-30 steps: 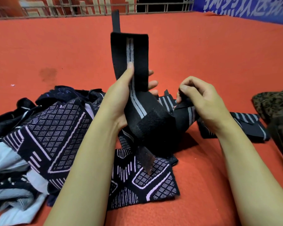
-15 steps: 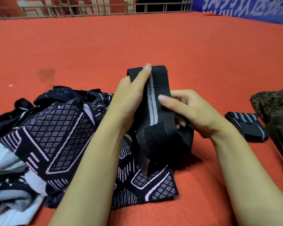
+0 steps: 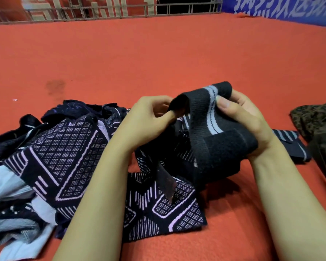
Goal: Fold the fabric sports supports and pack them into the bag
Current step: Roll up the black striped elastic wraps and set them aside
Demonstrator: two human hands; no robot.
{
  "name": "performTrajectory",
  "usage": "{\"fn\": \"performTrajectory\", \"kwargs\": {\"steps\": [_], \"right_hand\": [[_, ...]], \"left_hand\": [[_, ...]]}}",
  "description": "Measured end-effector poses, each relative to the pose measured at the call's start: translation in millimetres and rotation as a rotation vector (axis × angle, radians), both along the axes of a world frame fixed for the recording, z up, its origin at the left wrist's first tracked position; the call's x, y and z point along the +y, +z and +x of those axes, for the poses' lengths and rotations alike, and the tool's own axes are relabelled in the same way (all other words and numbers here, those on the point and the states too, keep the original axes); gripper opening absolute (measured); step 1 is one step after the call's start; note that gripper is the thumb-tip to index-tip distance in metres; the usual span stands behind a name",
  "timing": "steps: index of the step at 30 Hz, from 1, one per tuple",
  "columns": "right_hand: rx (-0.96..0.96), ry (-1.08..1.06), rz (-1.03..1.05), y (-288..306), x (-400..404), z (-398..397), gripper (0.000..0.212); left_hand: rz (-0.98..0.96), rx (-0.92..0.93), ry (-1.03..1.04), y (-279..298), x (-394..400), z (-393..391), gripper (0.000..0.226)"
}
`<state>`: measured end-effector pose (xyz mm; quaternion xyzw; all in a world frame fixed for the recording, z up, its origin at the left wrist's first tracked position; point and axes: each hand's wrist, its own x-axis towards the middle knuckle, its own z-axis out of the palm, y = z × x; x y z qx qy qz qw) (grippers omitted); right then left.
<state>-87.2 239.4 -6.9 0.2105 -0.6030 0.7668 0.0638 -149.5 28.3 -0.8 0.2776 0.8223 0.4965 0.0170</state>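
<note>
While both hands work above the red mat [image 3: 158, 59], the black wrist-wrap strap [image 3: 203, 117] with its grey stripe is held mid-air, right of centre. Left hand [image 3: 149, 119] pinches the strap's curled end between thumb and fingers. Right hand [image 3: 247, 119] grips the folded body, thumb over the stripe. Patterned supports [image 3: 64, 147] piled near left; a folded striped strap [image 3: 290, 142] lies just right of the right wrist; brown patterned bag [image 3: 316, 117] at far right edge.

both hands, left hand [image 3: 149, 117] and right hand [image 3: 247, 119], grip a black striped strap [image 3: 205, 117] above patterned supports [image 3: 68, 147].
</note>
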Motion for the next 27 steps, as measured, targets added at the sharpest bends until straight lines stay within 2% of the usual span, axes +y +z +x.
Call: {"fn": "performTrajectory", "kwargs": {"steps": [4,7,9,10,15,18,21,22,23,25,27], "right_hand": [[-0.014,-0.017,-0.045,1.7,3.4,0.1,0.030],[-0.073,-0.068,0.077,-0.8,3.8,-10.9,0.033],[-0.122,-0.061,0.164,-5.2,5.2,-18.0,0.052],[-0.144,-0.055,0.178,-7.3,5.7,-20.6,0.054],[-0.237,-0.178,0.122,-11.0,3.8,-26.0,0.062],[-0.279,-0.184,0.185,-10.9,2.4,-23.1,0.051],[-0.255,-0.218,0.216,-10.4,-2.2,-21.5,0.078],[-0.241,-0.236,0.212,-10.7,-3.3,-22.3,0.079],[-0.228,-0.254,0.208,-10.1,-4.6,-22.3,0.074],[-0.217,-0.292,0.192,-9.3,-4.5,-22.2,0.045],[-0.216,-0.320,0.182,-10.2,-3.9,-22.6,0.035]], "left_hand": [[0.044,0.027,0.124,4.3,8.3,4.7,0.029],[0.151,-0.049,0.086,10.4,9.9,8.3,0.013],[0.202,-0.113,0.053,11.1,11.1,8.0,0.020],[0.229,-0.134,0.038,9.6,11.0,6.9,0.022],[0.273,-0.163,0.007,6.6,7.0,6.1,0.042],[0.288,-0.159,-0.038,8.6,4.6,8.9,0.054],[0.271,-0.155,-0.067,7.5,4.1,8.9,0.055],[0.263,-0.156,-0.069,7.0,3.6,8.4,0.053],[0.270,-0.153,-0.084,7.3,3.1,8.7,0.049],[0.293,-0.109,-0.130,8.4,-0.4,7.6,0.041],[0.239,-0.019,-0.155,8.8,-6.8,4.3,0.059]]}}
